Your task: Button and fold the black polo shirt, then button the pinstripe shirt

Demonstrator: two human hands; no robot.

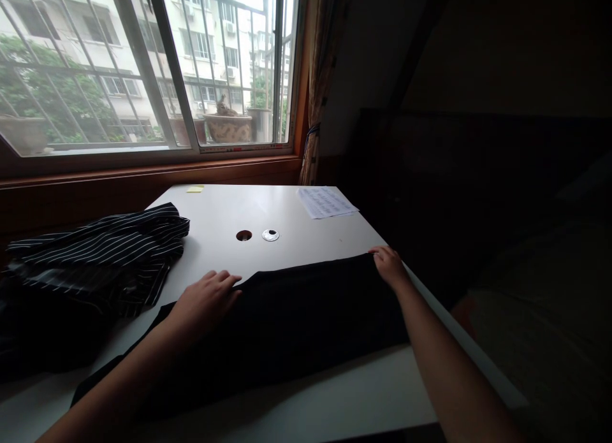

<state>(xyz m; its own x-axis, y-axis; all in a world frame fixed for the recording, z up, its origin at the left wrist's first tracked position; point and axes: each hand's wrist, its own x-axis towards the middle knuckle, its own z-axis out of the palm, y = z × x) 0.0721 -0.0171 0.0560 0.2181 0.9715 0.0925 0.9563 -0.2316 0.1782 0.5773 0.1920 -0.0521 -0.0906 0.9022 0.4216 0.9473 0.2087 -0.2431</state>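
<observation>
A long black garment, which looks like a pair of trousers (306,315), lies stretched across the white table from lower left to right. My right hand (389,264) has its fingers closed on the far right corner of the cloth, near the table's right edge. Along the far edge, my left hand (208,299) rests at a bend in the fabric, fingers curled at the cloth; its grip is partly hidden. My left forearm covers part of the garment's left end.
Dark clothes with white stripes (105,252) are heaped on the table's left side. Toward the back lie a printed paper (325,202) and a yellow sticky note (195,188). The white tabletop (220,207) has a round hole (243,236) beside a round cover (270,235). A barred window stands behind.
</observation>
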